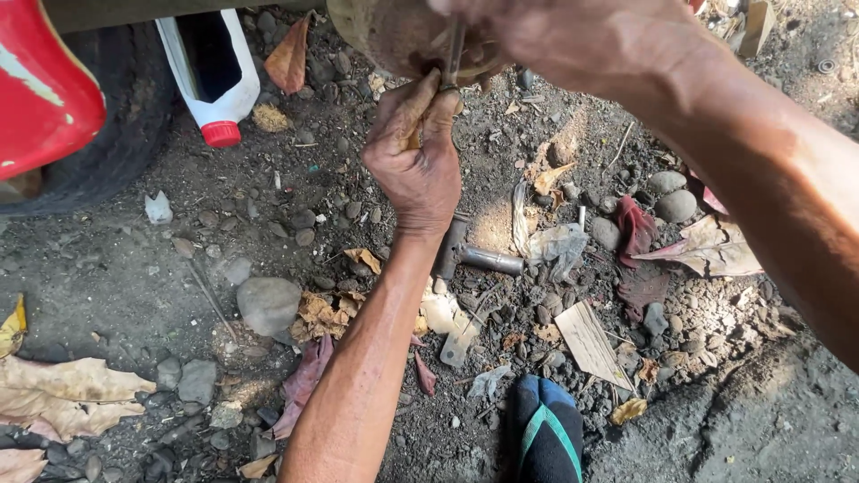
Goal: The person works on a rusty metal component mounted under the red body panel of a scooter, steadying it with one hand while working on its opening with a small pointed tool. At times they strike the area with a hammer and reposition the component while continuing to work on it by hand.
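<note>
We see sunlit gravel ground (134, 295) strewn with dry leaves (63, 394), a tyre (134, 116) at ten o'clock

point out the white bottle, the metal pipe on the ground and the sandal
white bottle (234, 85): head view, on its white side wall
metal pipe (490, 260): head view, on the middle of its grey tube
sandal (548, 438): head view, on its dark strap

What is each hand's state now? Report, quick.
Left hand: closed, pinching the thin metal rod.
Right hand: on the round rusty metal part; grip cannot be told.
</note>
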